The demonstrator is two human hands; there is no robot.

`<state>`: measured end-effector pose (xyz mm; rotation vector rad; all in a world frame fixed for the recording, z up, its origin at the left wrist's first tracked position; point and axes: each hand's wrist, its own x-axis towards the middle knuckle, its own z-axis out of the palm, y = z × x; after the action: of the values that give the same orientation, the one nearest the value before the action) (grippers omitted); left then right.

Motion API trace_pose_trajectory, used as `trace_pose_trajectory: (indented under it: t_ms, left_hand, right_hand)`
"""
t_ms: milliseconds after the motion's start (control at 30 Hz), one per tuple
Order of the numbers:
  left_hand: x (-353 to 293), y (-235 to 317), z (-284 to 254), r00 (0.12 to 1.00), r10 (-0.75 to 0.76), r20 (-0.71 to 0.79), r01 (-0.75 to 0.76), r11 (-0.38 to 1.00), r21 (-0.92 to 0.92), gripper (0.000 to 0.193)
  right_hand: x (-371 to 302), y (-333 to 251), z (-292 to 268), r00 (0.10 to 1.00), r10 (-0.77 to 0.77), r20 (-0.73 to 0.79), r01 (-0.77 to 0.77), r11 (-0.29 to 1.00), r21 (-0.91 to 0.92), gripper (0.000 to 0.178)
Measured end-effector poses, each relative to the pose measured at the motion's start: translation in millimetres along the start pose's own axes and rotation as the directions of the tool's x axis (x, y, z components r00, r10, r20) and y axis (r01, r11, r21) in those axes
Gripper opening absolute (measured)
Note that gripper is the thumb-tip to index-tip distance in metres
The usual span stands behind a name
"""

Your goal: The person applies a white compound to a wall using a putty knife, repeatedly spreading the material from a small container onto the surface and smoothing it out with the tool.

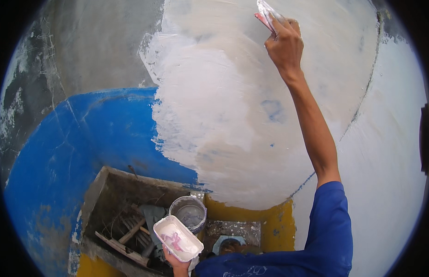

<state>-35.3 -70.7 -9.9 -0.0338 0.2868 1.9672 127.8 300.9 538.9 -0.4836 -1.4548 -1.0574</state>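
Observation:
High on the wall, my right hand (286, 44) is closed around a putty scraper (266, 13), smeared white with a reddish edge showing. Whether the blade touches the wall, I cannot tell. The wall (212, 87) around it carries a white putty coat, rough along its left border, thinner and beige nearer the hand. Low in the view, my left hand (177, 264) grips a white rectangular tub (190, 233) from below, its fingers partly hidden. White paste with a pink streak lies inside the tub.
Behind the tub stands a round bucket (200, 226). A concrete trough (95, 196) holds wooden pieces (124, 249) and grey cloth (153, 217). Right of the bucket, a pale-blue-rimmed basin (219, 243) sits in the floor. Blue paint (117, 124) and bare grey plaster (104, 46) cover the left wall.

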Motion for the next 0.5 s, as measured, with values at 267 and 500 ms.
trace_pose_trajectory:
  t_ms: [267, 500]
  left_hand:
    - [-12, 1, 3, 0.997, 0.072, -0.028, -0.072, 0.997, 0.029, 0.064]
    - [-8, 3, 0, 0.998, 0.068, 0.004, -0.068, 0.997, 0.045, 0.064]
  right_hand:
    - [-64, -83, 27, 0.936, -0.172, 0.308, 0.134, 0.981, 0.14, 0.046]
    - [-37, -96, 16, 0.964, -0.111, 0.24, 0.05, 0.968, 0.247, 0.047]
